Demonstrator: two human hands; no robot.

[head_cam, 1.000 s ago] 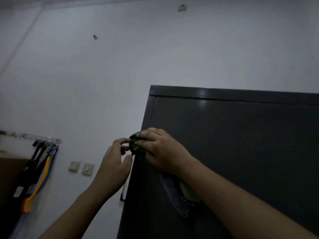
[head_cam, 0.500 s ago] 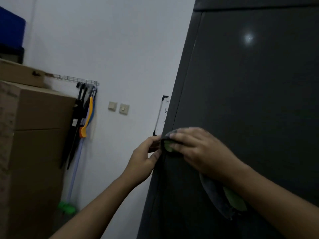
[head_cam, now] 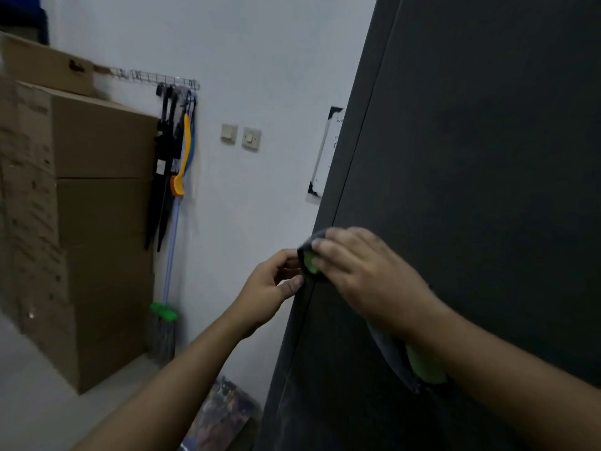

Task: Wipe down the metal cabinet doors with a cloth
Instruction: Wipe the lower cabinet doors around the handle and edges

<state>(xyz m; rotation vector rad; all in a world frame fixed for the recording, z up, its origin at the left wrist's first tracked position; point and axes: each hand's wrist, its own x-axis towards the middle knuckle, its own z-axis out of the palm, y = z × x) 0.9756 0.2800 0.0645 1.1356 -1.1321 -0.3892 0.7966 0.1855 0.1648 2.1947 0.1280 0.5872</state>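
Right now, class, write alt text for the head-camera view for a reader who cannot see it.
A right hand presses a grey-green cloth against the edge of a dark metal cabinet door; the left hand touches the cloth from the side.

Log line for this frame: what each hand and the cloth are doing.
phase: wiping | right hand: pressing cloth on cabinet, at its left edge | left hand: curled at that edge beside cloth, grip unclear

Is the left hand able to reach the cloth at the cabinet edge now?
Probably yes: the left hand sits just beside the cloth at the cabinet edge, with nothing between them; the right hand covers it only from the front.
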